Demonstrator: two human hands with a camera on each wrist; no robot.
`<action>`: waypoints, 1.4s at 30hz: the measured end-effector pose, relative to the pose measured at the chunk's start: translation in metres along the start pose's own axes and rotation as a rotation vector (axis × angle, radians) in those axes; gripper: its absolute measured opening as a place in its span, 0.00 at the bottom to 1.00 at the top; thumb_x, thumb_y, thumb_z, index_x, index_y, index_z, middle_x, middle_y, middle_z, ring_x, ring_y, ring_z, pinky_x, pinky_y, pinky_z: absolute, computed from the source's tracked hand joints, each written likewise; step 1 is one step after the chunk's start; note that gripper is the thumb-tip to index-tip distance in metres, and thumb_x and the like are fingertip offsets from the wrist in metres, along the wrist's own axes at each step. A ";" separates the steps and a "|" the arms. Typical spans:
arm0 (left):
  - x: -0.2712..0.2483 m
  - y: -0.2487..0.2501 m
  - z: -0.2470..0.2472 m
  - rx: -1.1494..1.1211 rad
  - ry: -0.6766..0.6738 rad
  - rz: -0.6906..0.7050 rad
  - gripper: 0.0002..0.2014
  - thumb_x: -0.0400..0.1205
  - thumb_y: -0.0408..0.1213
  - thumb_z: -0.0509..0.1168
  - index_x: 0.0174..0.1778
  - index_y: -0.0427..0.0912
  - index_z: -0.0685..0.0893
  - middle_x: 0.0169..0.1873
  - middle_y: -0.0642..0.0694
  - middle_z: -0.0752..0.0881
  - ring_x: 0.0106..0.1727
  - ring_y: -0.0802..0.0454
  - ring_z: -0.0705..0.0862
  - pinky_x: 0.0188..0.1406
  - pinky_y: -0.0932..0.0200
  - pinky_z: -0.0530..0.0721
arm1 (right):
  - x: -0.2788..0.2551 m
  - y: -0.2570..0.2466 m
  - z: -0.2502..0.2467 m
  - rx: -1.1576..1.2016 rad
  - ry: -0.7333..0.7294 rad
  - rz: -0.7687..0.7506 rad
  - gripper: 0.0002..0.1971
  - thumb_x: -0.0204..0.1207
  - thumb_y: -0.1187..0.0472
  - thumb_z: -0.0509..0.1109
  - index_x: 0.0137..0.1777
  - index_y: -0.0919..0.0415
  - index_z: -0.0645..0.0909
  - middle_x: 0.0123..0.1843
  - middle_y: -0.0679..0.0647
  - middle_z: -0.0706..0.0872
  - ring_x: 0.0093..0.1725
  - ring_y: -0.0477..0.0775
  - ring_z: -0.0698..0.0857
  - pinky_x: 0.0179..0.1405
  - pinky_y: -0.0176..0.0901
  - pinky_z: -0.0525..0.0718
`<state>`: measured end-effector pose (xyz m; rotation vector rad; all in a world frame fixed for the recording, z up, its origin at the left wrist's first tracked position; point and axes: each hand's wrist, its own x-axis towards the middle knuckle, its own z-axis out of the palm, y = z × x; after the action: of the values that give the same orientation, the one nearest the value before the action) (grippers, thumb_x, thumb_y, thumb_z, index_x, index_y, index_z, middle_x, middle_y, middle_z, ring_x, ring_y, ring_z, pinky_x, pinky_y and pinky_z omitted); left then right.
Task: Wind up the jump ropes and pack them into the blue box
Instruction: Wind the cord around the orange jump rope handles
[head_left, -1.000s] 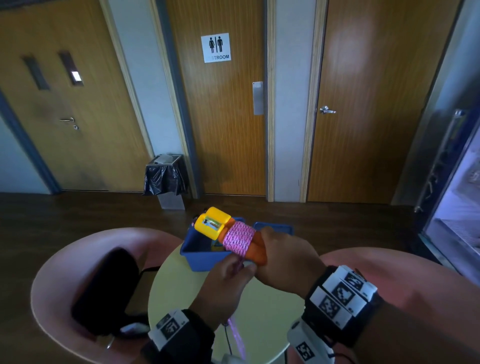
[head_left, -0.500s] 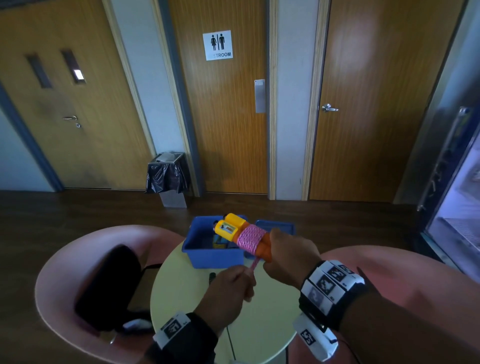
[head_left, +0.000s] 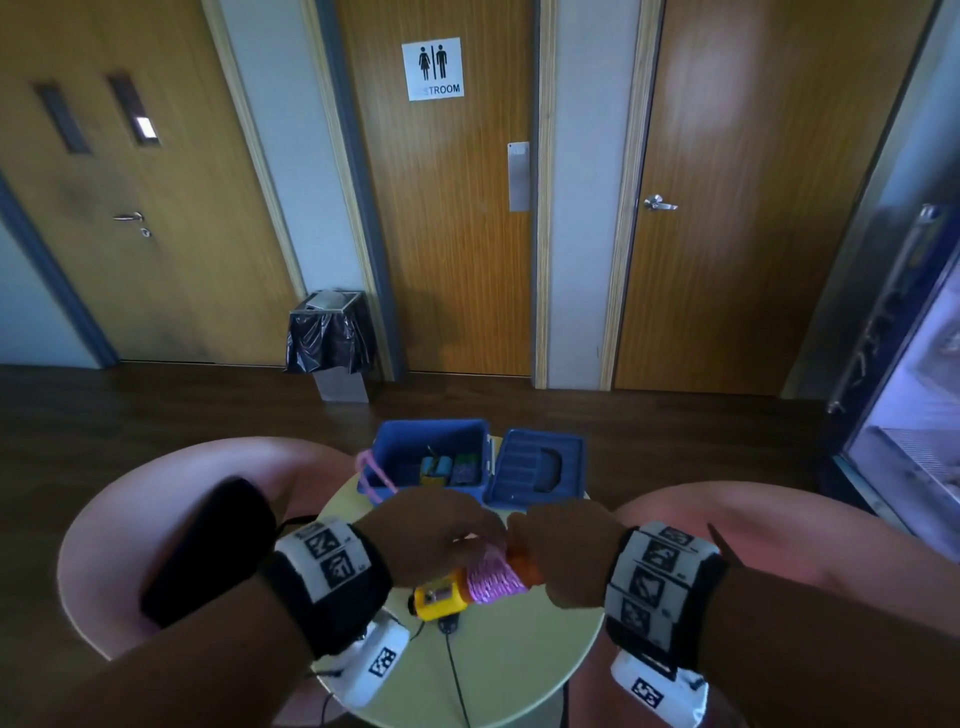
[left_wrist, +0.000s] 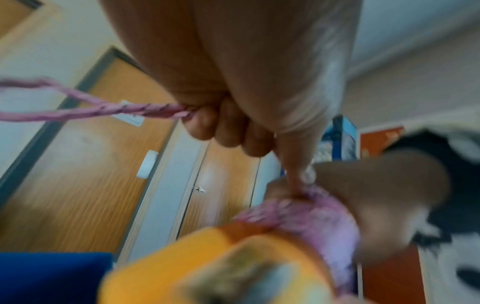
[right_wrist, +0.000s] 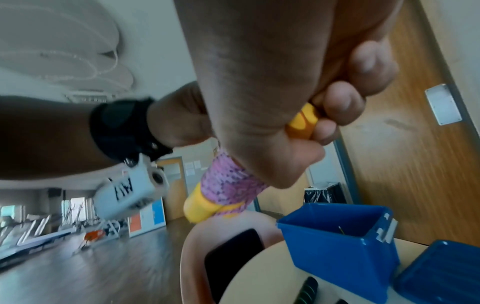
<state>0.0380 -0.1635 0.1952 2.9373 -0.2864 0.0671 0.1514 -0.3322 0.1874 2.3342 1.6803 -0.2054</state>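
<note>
Tabletop (head_left: 498, 670): round, pale yellow-green, set between two pink chairs. On it, at the far edge: blue box (head_left: 415, 441), open, holding small items too dim to identify. Just beside it, to the right: blue lid (head_left: 524, 467), lying inside-up. Nearer the middle: thin black cable (head_left: 454, 670) trailing toward the near edge.

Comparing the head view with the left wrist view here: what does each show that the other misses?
Only the head view shows the lid lying on the round table right of the open blue box, with items already inside, and a pink loop by its left wall. Only the left wrist view shows the left hand pinching the doubled pink rope in its curled fingers. Both show the pink winding on the orange-and-yellow handles, and the right hand gripping them.
</note>
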 end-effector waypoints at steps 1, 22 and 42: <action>0.002 -0.002 -0.002 0.037 0.031 0.065 0.13 0.85 0.52 0.58 0.59 0.59 0.85 0.47 0.55 0.89 0.50 0.56 0.86 0.50 0.57 0.82 | -0.002 0.001 -0.005 0.008 -0.008 -0.011 0.12 0.75 0.63 0.69 0.57 0.56 0.75 0.52 0.55 0.84 0.48 0.61 0.87 0.45 0.53 0.88; 0.027 -0.004 -0.019 -0.623 -0.022 -0.096 0.12 0.86 0.55 0.57 0.50 0.57 0.85 0.44 0.58 0.86 0.49 0.61 0.85 0.54 0.62 0.81 | -0.053 0.041 -0.045 0.421 0.257 -0.278 0.21 0.72 0.60 0.76 0.63 0.46 0.75 0.55 0.44 0.81 0.53 0.45 0.80 0.57 0.49 0.83; 0.033 0.060 0.044 -1.982 0.632 -0.400 0.30 0.68 0.43 0.81 0.61 0.34 0.78 0.53 0.31 0.74 0.48 0.40 0.74 0.50 0.45 0.72 | -0.040 0.002 -0.055 0.608 0.591 0.076 0.34 0.72 0.48 0.72 0.77 0.46 0.62 0.60 0.47 0.82 0.57 0.49 0.84 0.55 0.48 0.84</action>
<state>0.0601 -0.2356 0.1648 0.8694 0.2542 0.3630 0.1386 -0.3535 0.2509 3.1390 1.9859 0.0000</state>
